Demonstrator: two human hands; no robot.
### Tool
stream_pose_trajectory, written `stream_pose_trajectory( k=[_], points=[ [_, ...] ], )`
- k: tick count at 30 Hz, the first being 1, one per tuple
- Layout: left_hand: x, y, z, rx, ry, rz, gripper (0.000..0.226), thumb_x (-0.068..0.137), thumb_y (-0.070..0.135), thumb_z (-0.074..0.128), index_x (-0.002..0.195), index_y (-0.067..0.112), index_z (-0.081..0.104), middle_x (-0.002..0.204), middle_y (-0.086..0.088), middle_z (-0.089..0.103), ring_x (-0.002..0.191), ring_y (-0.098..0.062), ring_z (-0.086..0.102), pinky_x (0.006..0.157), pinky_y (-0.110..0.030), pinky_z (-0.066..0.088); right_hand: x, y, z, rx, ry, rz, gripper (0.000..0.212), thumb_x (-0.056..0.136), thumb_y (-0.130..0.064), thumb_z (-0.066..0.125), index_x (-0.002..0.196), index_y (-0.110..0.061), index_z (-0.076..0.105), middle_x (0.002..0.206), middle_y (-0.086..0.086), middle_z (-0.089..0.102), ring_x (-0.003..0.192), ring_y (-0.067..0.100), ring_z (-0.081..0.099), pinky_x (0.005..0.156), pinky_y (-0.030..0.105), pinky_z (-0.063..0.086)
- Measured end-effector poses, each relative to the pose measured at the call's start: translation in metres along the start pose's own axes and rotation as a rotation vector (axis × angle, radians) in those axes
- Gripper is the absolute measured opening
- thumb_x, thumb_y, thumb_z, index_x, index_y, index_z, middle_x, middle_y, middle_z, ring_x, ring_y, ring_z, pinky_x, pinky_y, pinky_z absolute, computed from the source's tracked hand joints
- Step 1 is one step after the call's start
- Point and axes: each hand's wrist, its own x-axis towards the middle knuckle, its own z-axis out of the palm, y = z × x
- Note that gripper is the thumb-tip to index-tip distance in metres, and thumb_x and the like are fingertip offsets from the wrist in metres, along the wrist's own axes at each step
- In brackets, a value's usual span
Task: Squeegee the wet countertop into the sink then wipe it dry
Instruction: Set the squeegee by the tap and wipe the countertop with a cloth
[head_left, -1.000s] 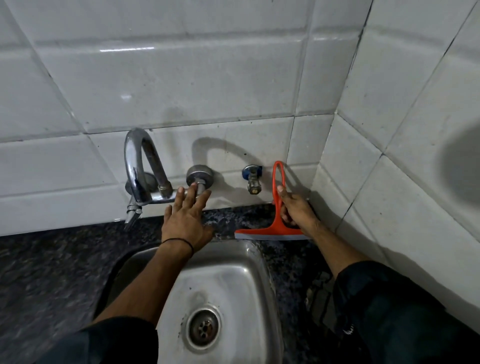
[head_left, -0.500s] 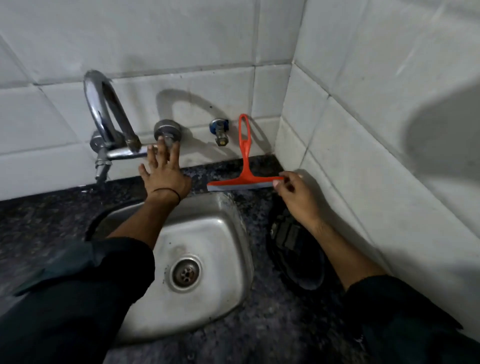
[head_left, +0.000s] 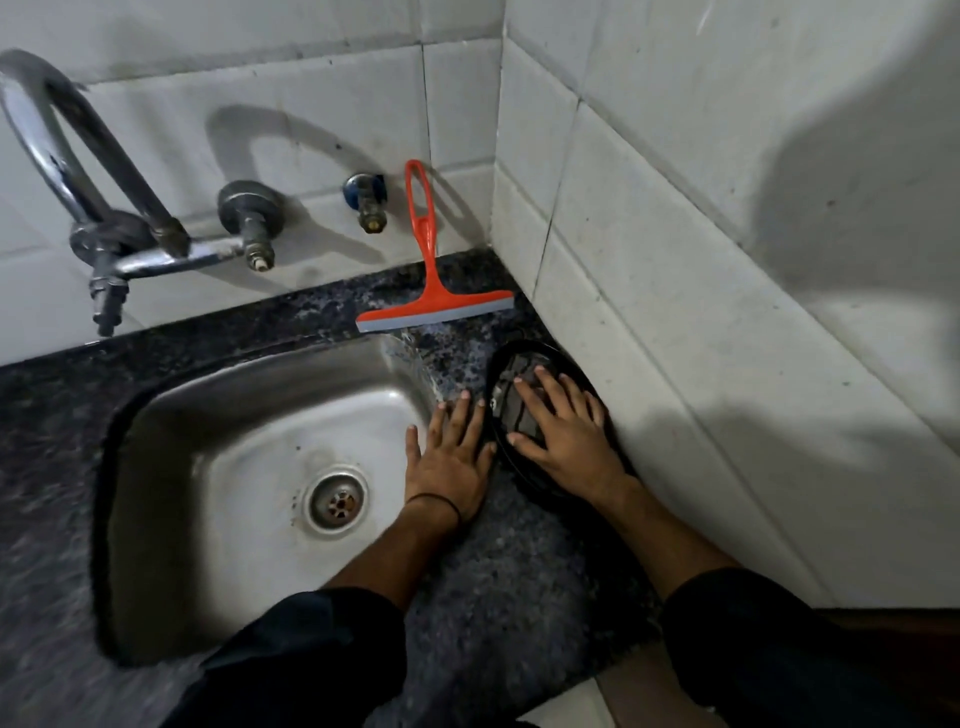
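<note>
An orange squeegee (head_left: 430, 291) stands on the dark speckled countertop (head_left: 498, 582) behind the steel sink (head_left: 249, 457), its handle leaning against the back wall tiles; no hand touches it. My left hand (head_left: 452, 457) lies flat with straight fingers on the sink's right rim and the counter beside it. My right hand (head_left: 561, 431) rests with spread fingers on a dark cloth lying in a black oval dish (head_left: 511, 364) by the right wall. Water glistens on the counter between the squeegee and the dish.
A chrome tap (head_left: 104, 218) with its valve handle (head_left: 252, 213) juts from the back wall over the sink's left side. A small blue-capped valve (head_left: 366, 200) sits next to the squeegee handle. Tiled walls close the corner at back and right.
My right hand let go of the squeegee and came back onto the cloth in the dish. My left hand left the tap valve and dropped to the sink's right rim. The view tilted down.
</note>
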Motion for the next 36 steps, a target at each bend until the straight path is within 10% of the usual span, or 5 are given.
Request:
stream_pose_trajectory(
  k=[12, 18, 26, 32, 36],
  points=[
    [0.002, -0.01, -0.008, -0.116, -0.035, 0.071, 0.059, 0.103, 0.052, 0.018, 0.156, 0.034, 0.002, 0.163, 0.014, -0.013, 0.151, -0.015, -0.011, 0.12, -0.051, 0.002, 0.024, -0.011, -0.025, 0.151, 0.184, 0.148, 0.043, 0.079, -0.019, 0.069, 0.121, -0.028, 0.069, 0.137, 0.008, 0.055, 0.113, 0.037, 0.056, 0.098, 0.044, 0.043],
    [-0.022, -0.058, -0.048, -0.202, 0.176, 0.091, 0.042, 0.099, 0.031, 0.044, 0.14, 0.029, 0.051, 0.15, 0.002, 0.046, 0.132, -0.024, 0.048, 0.099, -0.039, 0.045, 0.023, -0.072, -0.041, 0.729, 0.449, 0.088, 0.044, 0.074, -0.012, 0.063, 0.117, -0.02, 0.074, 0.134, 0.002, 0.058, 0.119, 0.016, 0.057, 0.101, 0.028, 0.047],
    [-0.12, -0.215, -0.09, -0.416, 0.402, -0.396, 0.036, 0.09, 0.043, 0.046, 0.113, 0.03, 0.07, 0.108, -0.005, 0.074, 0.098, -0.029, 0.067, 0.081, -0.037, 0.054, 0.037, -0.272, -0.031, 1.246, 0.021, -0.193, 0.043, 0.081, 0.008, 0.057, 0.115, -0.012, 0.074, 0.122, 0.003, 0.062, 0.081, 0.004, 0.062, 0.058, 0.018, 0.052],
    [-0.235, -0.354, -0.098, -0.578, 0.566, -0.693, 0.03, 0.093, 0.038, 0.048, 0.108, 0.027, 0.071, 0.094, 0.001, 0.076, 0.088, -0.02, 0.07, 0.077, -0.041, 0.058, 0.038, -0.439, 0.005, 1.216, -0.247, -0.383, 0.039, 0.078, 0.003, 0.061, 0.111, -0.013, 0.076, 0.117, 0.001, 0.069, 0.108, 0.016, 0.065, 0.095, 0.029, 0.05],
    [-0.309, -0.442, -0.102, -0.622, 0.666, -0.859, 0.027, 0.095, 0.034, 0.05, 0.109, 0.027, 0.071, 0.096, 0.002, 0.076, 0.088, -0.018, 0.07, 0.079, -0.04, 0.058, 0.029, -0.558, 0.023, 1.159, -0.393, -0.507, 0.038, 0.077, -0.001, 0.062, 0.109, -0.017, 0.076, 0.113, -0.003, 0.072, 0.102, 0.01, 0.066, 0.092, 0.036, 0.054]
  ],
)
